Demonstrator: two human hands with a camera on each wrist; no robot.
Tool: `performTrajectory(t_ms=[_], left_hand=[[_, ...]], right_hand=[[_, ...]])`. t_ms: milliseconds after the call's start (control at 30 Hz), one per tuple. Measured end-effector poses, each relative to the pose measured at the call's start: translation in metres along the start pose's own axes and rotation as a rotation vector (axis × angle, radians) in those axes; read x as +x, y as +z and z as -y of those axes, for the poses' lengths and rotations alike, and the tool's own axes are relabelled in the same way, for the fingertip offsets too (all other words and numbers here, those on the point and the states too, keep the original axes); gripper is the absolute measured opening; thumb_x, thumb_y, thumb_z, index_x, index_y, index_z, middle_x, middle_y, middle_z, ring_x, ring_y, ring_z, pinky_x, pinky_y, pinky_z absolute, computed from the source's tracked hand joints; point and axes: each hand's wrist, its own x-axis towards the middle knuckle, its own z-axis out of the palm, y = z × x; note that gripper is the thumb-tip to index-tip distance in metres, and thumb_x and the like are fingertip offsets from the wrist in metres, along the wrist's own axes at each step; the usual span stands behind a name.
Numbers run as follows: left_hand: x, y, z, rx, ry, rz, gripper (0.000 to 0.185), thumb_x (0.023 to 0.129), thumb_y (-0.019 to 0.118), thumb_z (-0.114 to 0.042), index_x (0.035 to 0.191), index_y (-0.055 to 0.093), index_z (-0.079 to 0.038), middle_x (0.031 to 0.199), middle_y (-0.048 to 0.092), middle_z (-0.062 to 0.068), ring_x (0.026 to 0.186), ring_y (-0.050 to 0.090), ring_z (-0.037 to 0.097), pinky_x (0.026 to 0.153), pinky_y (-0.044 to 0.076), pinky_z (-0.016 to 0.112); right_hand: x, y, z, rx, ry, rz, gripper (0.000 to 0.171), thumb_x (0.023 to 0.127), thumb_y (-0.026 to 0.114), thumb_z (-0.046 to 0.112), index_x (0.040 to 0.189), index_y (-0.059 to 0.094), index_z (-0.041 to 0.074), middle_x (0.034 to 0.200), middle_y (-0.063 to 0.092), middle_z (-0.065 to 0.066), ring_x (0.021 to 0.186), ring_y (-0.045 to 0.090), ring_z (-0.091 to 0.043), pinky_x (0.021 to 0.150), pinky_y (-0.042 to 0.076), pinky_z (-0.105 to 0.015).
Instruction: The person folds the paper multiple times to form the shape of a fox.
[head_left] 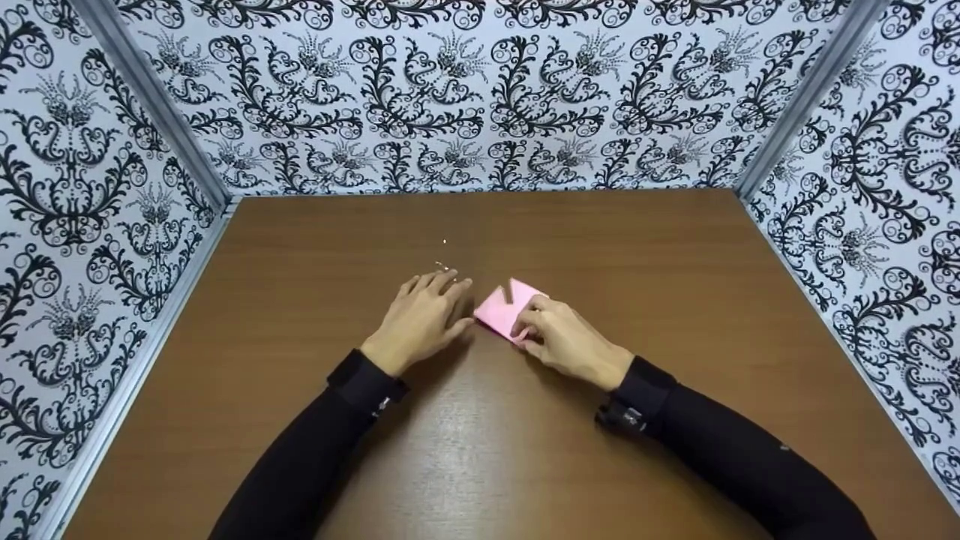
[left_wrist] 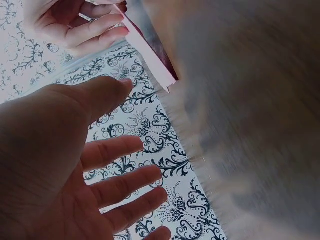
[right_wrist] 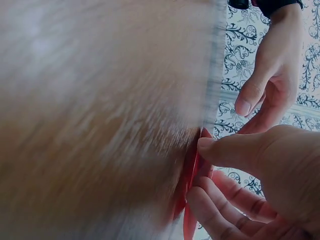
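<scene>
Right hand (head_left: 562, 341) covering pink folded paper (head_left: 504, 306), table (right_wrist: 100, 100) blurred

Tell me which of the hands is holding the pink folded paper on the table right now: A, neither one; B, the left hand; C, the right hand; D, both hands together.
C: in the head view the right hand pinches the near edge of the pink folded paper, while the left hand lies flat on the wooden table beside it with straight fingers, gripping nothing.

2 long black sleeves (head_left: 300, 457) end in snug cuffs (head_left: 366, 382).
</scene>
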Motion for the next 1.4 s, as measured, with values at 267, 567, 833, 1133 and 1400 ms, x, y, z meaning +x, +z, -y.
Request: performTrajectory(t_ms=[267, 567, 833, 1133, 1400], left_hand=[[0.001, -0.002, -0.003, 0.007, 0.011, 0.016, 0.068, 0.114, 0.078, -0.043, 0.171, 0.061, -0.012, 0.180, 0.058, 0.021, 0.167, 0.057, 0.046, 0.137, 0.045, 0.073], [0.002, -0.003, -0.008, -0.016, 0.033, 0.004, 0.066, 0.113, 0.079, -0.041, 0.170, 0.062, -0.011, 0.178, 0.060, 0.022, 0.166, 0.057, 0.047, 0.138, 0.043, 0.074], [-0.002, -0.002, -0.021, -0.012, 0.126, -0.047, 0.060, 0.113, 0.081, -0.036, 0.165, 0.068, -0.010, 0.172, 0.066, 0.021, 0.160, 0.064, 0.046, 0.135, 0.047, 0.074], [-0.009, 0.008, -0.045, 0.087, 0.285, -0.079, 0.044, 0.111, 0.084, -0.037, 0.149, 0.079, -0.014, 0.154, 0.078, 0.013, 0.145, 0.073, 0.036, 0.128, 0.058, 0.065], [-0.014, 0.016, -0.055, 0.156, 0.344, -0.013, 0.042, 0.108, 0.086, -0.041, 0.141, 0.083, -0.017, 0.147, 0.081, 0.005, 0.145, 0.074, 0.028, 0.129, 0.058, 0.058]], right_hand=[[0.000, -0.002, -0.002, 0.004, -0.006, -0.015, 0.011, 0.101, 0.090, 0.002, 0.111, 0.088, 0.005, 0.110, 0.078, -0.012, 0.101, 0.082, -0.025, 0.088, 0.070, -0.042], [0.004, -0.010, -0.001, 0.006, -0.003, -0.048, 0.013, 0.100, 0.089, -0.001, 0.112, 0.088, 0.003, 0.108, 0.078, -0.015, 0.095, 0.082, -0.029, 0.082, 0.068, -0.040], [0.009, -0.020, -0.006, 0.049, 0.055, -0.078, 0.012, 0.100, 0.090, 0.000, 0.111, 0.088, -0.002, 0.105, 0.079, -0.020, 0.093, 0.086, -0.036, 0.082, 0.073, -0.048], [0.014, -0.024, -0.011, 0.071, 0.126, -0.067, 0.011, 0.101, 0.090, 0.002, 0.110, 0.089, -0.003, 0.105, 0.081, -0.022, 0.095, 0.086, -0.039, 0.086, 0.074, -0.053], [0.018, -0.022, -0.015, 0.044, 0.151, -0.060, 0.009, 0.101, 0.091, 0.005, 0.108, 0.090, -0.001, 0.103, 0.082, -0.018, 0.095, 0.086, -0.033, 0.086, 0.073, -0.048]])
